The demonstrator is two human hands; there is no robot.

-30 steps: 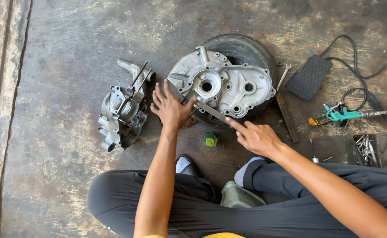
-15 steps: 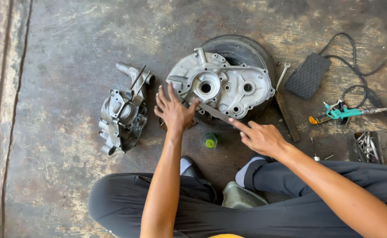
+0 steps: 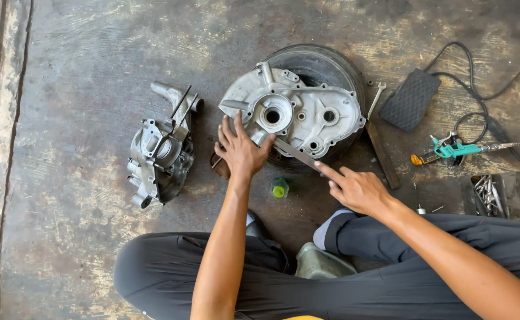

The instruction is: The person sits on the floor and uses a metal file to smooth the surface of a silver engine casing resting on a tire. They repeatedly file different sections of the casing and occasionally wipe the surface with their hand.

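Slipping is the risk: my left hand (image 3: pixel 240 151), fingers spread, is bracing the casing (image 3: pixel 298 115) on the tire (image 3: pixel 325 65) while my right hand (image 3: pixel 355 188) is pinching a flat blade (image 3: pixel 295 153) against its edge; it could skid toward my thumb.

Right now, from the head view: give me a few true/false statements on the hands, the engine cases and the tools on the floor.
1. The left hand rests on the edge of the engine cover that lies on the tyre. True.
2. The right hand holds a hammer. False: it holds a flat metal file laid against the cover.
3. A second engine case lies on the floor to the left, untouched. True.
4. The small green-capped bottle stands on the tyre. False: it stands on the floor between the hands.
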